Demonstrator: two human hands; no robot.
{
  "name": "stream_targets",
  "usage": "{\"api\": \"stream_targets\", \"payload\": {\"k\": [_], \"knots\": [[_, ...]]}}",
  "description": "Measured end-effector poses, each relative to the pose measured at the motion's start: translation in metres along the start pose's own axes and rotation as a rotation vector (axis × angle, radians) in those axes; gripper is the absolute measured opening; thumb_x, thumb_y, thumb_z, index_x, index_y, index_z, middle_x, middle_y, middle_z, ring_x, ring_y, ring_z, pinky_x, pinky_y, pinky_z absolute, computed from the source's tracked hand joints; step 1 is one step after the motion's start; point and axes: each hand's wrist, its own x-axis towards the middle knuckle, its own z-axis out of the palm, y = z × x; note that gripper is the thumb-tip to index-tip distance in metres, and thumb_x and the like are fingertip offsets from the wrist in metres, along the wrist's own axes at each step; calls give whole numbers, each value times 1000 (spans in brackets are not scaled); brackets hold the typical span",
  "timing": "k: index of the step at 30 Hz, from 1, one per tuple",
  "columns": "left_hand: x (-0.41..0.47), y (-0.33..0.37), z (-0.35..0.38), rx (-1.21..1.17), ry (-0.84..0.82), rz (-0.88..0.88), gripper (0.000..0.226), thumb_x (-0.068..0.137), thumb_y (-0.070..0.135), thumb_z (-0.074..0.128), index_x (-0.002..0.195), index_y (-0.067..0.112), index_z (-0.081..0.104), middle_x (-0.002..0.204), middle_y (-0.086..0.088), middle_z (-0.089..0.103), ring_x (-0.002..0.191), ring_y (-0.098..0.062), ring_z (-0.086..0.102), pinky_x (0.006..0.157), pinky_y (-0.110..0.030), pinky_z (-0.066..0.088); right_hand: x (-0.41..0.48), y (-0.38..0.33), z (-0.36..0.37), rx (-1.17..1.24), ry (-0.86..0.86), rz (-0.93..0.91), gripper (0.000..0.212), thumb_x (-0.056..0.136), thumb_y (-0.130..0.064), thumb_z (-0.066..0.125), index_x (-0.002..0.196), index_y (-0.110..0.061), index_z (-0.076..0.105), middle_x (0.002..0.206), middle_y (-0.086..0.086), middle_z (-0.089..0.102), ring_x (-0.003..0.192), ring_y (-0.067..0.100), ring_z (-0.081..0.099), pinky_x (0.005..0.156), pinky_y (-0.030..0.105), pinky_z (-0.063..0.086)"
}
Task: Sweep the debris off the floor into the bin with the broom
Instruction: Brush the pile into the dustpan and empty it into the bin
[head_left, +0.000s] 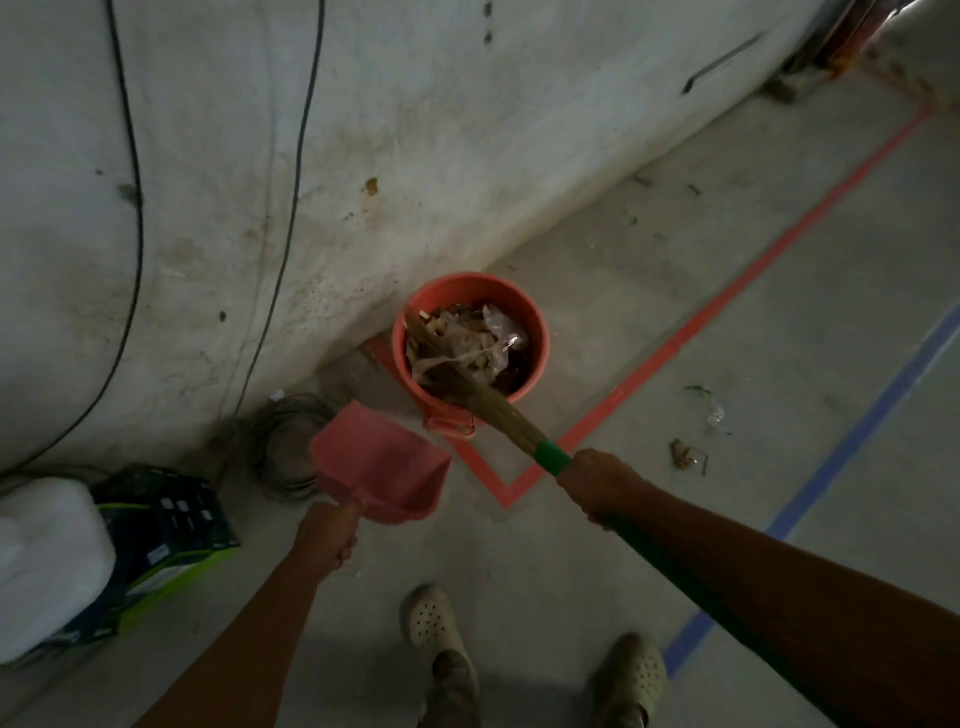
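Shoes (431, 621) stand on the grey floor (519, 561). The left hand (327, 535) is curled round the handle of the pink dustpan (379, 462), which looks empty. The right hand (597, 483) grips the broom (511, 421) by its green handle. Some debris (685, 454) lies on the floor to the right. The brush end pokes into the full orange bin (467, 283) by the wall (363, 130), pushing rubbish down, I think. Next, the broom must come out and go to those bits.

Straw broom (506, 415) pokes into orange bin (537, 332) full of debris (478, 343)
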Motion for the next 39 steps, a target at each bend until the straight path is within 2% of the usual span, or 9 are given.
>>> {"api": "stream_targets", "payload": {"k": [4, 10, 17, 21, 27, 30, 33, 36, 39], "knots": [[-35, 20, -13, 10, -34, 0, 36, 91, 40, 60, 74, 10, 52, 53, -7, 48, 32, -14, 36, 38, -14, 26, -37, -7, -12, -36, 26, -19, 24, 97, -26, 44, 106, -6, 52, 71, 7, 59, 49, 14, 53, 40, 20, 43], [-75, 48, -41, 0, -86, 18, 31, 96, 32, 55, 73, 13, 46, 57, -6, 42, 24, -5, 31, 34, -10, 23, -95, -20, -43, -304, 163, -54, 24, 96, -30, 47, 102, -7, 48, 78, 11, 62, 57, 20, 63, 51, 29, 56], [-132, 83, -61, 66, -95, 92, 29, 95, 21, 53, 69, 12, 46, 55, -7, 40, 23, -5, 28, 32, -9, 22, -160, -22, -77, -421, 260, -54, 27, 94, -32, 51, 102, -7, 53, 76, 11, 63, 55, 20, 64, 47, 24, 50], [-170, 101, -53, 135, -93, 139, 33, 97, 14, 48, 65, 8, 43, 57, -7, 37, 17, -5, 24, 29, -7, 18, -179, -10, -78, -433, 279, -52, 32, 94, -34, 51, 108, -6, 56, 79, 11, 65, 59, 21, 65, 52, 28, 55], [-198, 97, -22, 126, -95, 127, 29, 97, 17, 48, 69, 8, 48, 57, -7, 42, 21, -6, 28, 31, -9, 21, -191, 40, -83, -445, 286, -109, 33, 93, -30, 50, 111, -5, 60, 78, 8, 64, 63, 21, 68, 56, 29, 57], [-220, 86, -1, 102, -60, 104, 28, 98, 20, 47, 71, 10, 46, 57, -5, 41, 32, -9, 31, 33, -9, 23, -198, 75, -92, -516, 312, -143, 30, 92, -32, 49, 108, -9, 61, 73, 3, 61, 52, 15, 61, 48, 22, 46], [-246, 75, 26, 88, -18, 95, 32, 99, 19, 47, 68, 9, 43, 57, -5, 40, 25, -7, 29, 32, -7, 22, -200, 120, -102, -530, 333, -172, 29, 92, -33, 48, 107, -12, 61, 72, 1, 56, 52, 13, 56, 48, 22, 42], [-265, 64, 57, 29, 11, 112, 35, 98, 18, 50, 66, 10, 42, 56, -6, 39, 22, -6, 28, 31, -7, 21, -199, 162, -112, -499, 332, -176, 29, 94, -31, 47, 107, -9, 61, 72, 2, 59, 56, 14, 61, 48, 22, 45], [-280, 58, 84, -12, 8, 90, 37, 99, 21, 52, 65, 10, 43, 56, -6, 39, 21, -6, 28, 32, -7, 23, -198, 197, -123, -435, 348, -172, 31, 92, -30, 47, 110, -8, 59, 85, 7, 65, 64, 18, 67, 55, 26, 55]]}}
